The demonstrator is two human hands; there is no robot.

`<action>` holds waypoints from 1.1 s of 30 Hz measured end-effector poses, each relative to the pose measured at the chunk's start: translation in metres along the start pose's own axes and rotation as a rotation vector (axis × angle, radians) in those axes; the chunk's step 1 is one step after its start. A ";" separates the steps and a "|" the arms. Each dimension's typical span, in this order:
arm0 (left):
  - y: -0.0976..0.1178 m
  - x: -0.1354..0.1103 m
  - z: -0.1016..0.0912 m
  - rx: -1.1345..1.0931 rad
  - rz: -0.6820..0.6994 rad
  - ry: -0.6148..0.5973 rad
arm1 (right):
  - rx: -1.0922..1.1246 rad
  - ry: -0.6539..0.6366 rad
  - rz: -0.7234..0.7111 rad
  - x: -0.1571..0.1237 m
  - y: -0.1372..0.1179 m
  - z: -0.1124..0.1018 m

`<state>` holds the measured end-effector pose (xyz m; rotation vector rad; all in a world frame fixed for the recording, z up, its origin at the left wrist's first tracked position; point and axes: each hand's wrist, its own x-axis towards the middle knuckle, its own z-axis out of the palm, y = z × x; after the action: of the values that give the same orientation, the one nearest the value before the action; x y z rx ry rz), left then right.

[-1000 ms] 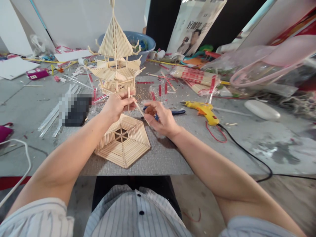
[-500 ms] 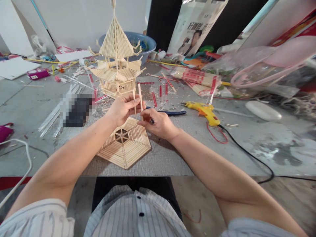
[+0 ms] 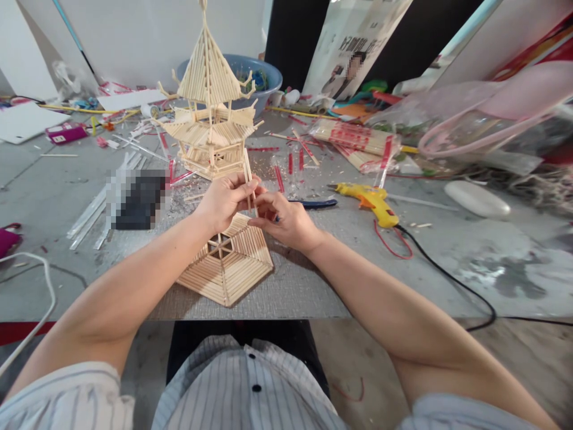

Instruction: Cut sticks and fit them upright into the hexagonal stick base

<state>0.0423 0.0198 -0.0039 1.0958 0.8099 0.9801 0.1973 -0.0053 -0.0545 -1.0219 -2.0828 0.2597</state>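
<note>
My left hand (image 3: 227,202) pinches a thin wooden stick held upright, and my right hand (image 3: 286,220) pinches a second one right against it. The two wooden sticks (image 3: 248,170) stand side by side, their upper ends close together. Under the hands lies a flat hexagonal panel of wooden sticks (image 3: 233,280) with a spoked opening in its middle; my left hand and forearm cover part of it. Just behind stands a pagoda model (image 3: 210,134) built from the same kind of sticks, with a pointed roof and upturned eaves.
A yellow hot glue gun (image 3: 369,200) lies to the right, its black cord running off the table edge. Dark blue-handled pliers (image 3: 316,203) sit partly behind my right hand. Glue sticks (image 3: 92,209) are at left, packs of wooden sticks (image 3: 353,140) at the back, and a blue basin (image 3: 264,80) behind the pagoda.
The two sticks, apart before, have come together side by side. My hands have moved closer and now meet. The panel and pagoda have stayed put.
</note>
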 end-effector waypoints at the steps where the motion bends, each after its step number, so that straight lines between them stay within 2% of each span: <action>1: 0.000 0.000 0.000 0.003 -0.001 0.009 | -0.015 -0.004 -0.009 0.000 0.001 0.000; 6: 0.001 -0.001 0.000 -0.010 -0.041 0.035 | -0.098 0.042 -0.032 0.000 0.000 -0.002; 11: 0.002 -0.002 0.002 -0.005 -0.052 0.032 | -0.188 0.097 0.030 0.001 -0.001 -0.002; 21: -0.001 -0.002 0.003 -0.009 -0.043 -0.010 | -0.264 0.110 0.100 0.001 0.001 -0.002; 33: 0.002 -0.005 0.006 0.055 -0.022 0.019 | -0.246 0.075 0.084 0.002 -0.001 -0.005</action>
<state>0.0454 0.0130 0.0001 1.1243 0.8669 0.9561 0.1996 -0.0052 -0.0496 -1.2475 -2.0407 0.0054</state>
